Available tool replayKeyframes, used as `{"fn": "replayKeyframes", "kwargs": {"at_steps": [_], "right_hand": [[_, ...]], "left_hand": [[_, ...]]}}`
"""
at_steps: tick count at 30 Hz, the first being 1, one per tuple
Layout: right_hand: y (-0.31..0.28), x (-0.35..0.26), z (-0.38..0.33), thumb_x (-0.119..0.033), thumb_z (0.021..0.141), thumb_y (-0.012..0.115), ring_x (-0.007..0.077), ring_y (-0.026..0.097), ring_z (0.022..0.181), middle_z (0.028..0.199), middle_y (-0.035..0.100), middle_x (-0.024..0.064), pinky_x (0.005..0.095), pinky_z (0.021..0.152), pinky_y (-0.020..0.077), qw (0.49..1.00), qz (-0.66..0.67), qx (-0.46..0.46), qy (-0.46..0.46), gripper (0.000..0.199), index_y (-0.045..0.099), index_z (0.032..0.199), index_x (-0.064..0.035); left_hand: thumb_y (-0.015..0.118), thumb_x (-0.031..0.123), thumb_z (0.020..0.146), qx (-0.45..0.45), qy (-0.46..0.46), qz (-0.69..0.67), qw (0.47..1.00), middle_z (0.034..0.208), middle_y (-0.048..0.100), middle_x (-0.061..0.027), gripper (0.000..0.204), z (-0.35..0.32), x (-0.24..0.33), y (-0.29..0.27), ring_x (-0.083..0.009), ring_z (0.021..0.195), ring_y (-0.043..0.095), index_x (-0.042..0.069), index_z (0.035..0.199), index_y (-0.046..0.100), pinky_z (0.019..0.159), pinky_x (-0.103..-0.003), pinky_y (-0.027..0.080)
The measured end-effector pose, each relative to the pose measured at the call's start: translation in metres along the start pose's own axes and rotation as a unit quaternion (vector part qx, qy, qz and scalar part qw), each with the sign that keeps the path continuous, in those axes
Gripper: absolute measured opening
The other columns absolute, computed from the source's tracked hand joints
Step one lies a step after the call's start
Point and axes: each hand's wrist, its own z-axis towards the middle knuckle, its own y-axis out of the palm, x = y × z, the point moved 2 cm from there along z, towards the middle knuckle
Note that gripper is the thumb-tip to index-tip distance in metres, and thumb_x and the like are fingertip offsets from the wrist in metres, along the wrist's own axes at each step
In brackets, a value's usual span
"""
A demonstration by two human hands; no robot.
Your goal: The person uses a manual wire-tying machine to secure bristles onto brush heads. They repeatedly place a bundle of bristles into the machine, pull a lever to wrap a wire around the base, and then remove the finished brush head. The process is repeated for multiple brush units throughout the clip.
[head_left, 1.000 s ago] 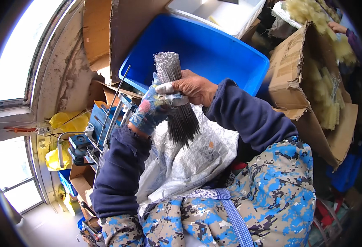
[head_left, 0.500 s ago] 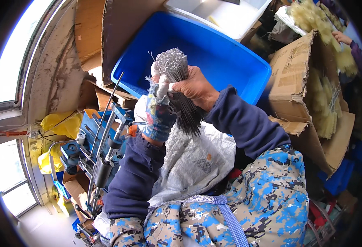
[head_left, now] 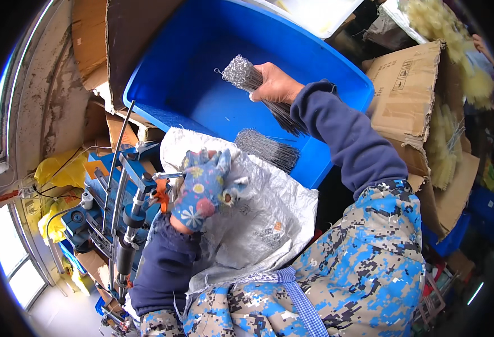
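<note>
My right hand (head_left: 278, 84) is closed round a bundle of thin metal wires (head_left: 242, 74) with small looped ends, held tilted above the large blue bin (head_left: 207, 56). One loop sticks out to the left of the bundle. A second wire bundle (head_left: 266, 149) lies in the bin's near part, partly hidden by the white woven sack (head_left: 269, 208) over my lap. My left hand (head_left: 201, 191), in a worn flower-patterned glove, is over the sack with its fingers apart and no wire visible in it. Its palm side is hidden.
At my left stands a blue metal machine (head_left: 98, 185) with rods and an orange tie. A cardboard box (head_left: 404, 84) with pale yellowish bristly bundles is at the right. A white tub (head_left: 320, 14) sits beyond the bin; tall cardboard (head_left: 129, 50) stands at its left.
Both hands held the wire bundle together before. The left has let go and dropped back over the sack, while the right keeps the bundle above the bin. The second bundle has come into view.
</note>
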Motion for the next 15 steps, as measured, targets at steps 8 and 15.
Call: {"fn": "replayKeyframes", "kwargs": {"at_steps": [8, 15], "right_hand": [[0.039, 0.147, 0.032, -0.012, 0.053, 0.073, 0.0299, 0.062, 0.086, 0.087, 0.064, 0.0191, 0.0353, 0.075, 0.0482, 0.954, -0.202, -0.006, 0.221, 0.046, 0.062, 0.095, 0.0026], [0.080, 0.210, 0.016, -0.027, 0.055, 0.080, 0.0342, 0.060, 0.092, 0.094, 0.062, 0.0217, 0.0387, 0.080, 0.0472, 0.923, -0.268, -0.066, 0.269, 0.061, 0.058, 0.103, 0.0046]], "left_hand": [[0.063, 0.024, 0.067, -0.007, 0.068, 0.072, 0.995, 0.107, 0.056, -0.0108, 0.044, -0.060, 0.005, 0.043, -0.0333, 0.108, 0.046, 0.005, 0.106, 0.056, 0.087, -0.050, 0.037], [0.064, 0.022, 0.068, -0.003, 0.055, 0.049, 0.997, 0.103, 0.057, -0.0088, 0.040, -0.060, 0.006, 0.042, -0.0310, 0.106, 0.048, 0.008, 0.104, 0.058, 0.087, -0.049, 0.037]]}}
